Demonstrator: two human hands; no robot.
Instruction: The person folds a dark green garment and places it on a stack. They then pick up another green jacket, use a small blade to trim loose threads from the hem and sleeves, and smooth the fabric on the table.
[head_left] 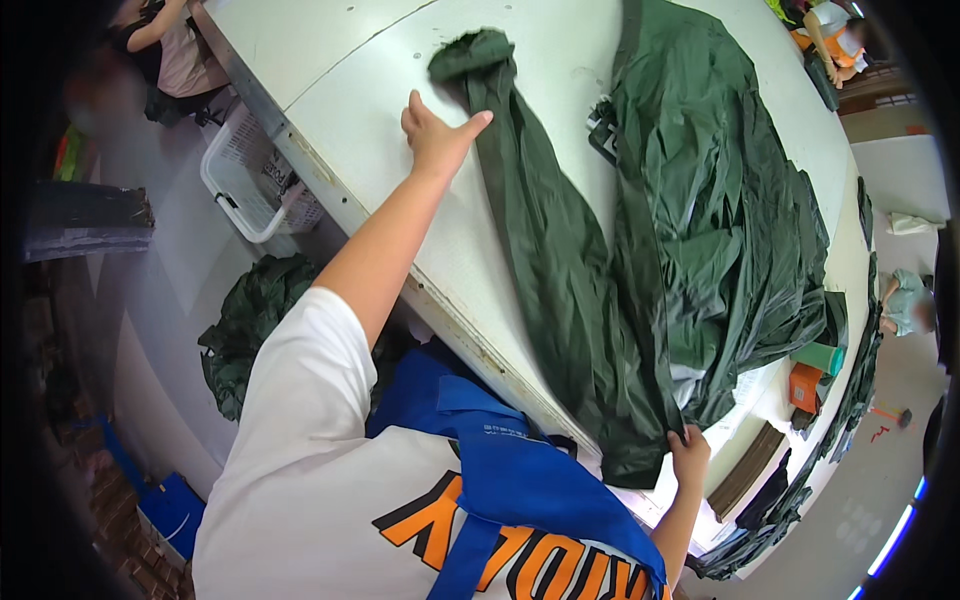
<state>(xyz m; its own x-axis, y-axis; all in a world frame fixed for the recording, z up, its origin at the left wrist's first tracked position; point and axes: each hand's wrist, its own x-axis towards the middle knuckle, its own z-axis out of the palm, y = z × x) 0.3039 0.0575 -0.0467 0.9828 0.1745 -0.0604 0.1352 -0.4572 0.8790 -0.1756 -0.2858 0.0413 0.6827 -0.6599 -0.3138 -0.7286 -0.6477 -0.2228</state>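
- The dark green garment (735,270) lies on the white counter (370,70), its broad, rumpled body away from the counter's near edge.
- A long, sleeve-like strip (555,250) of dark green cloth lies between that body and the near edge; its long axis slants, one end reaching the near edge, the gathered end (472,56) set farther in from it.
- The left hand (440,140) is the nearer one to the gathered end: it is spread wide, thumb apart from the fingers, on the near-edge side of the strip. The thumb tip is at the strip's border; whether it touches I cannot tell.
- From the left hand, the strip lies just to the right, and the gathered end farther in over the counter.
- The right hand (691,456) is at the strip's opposite end, by the near edge, narrowed in a pinch on the cloth's border.
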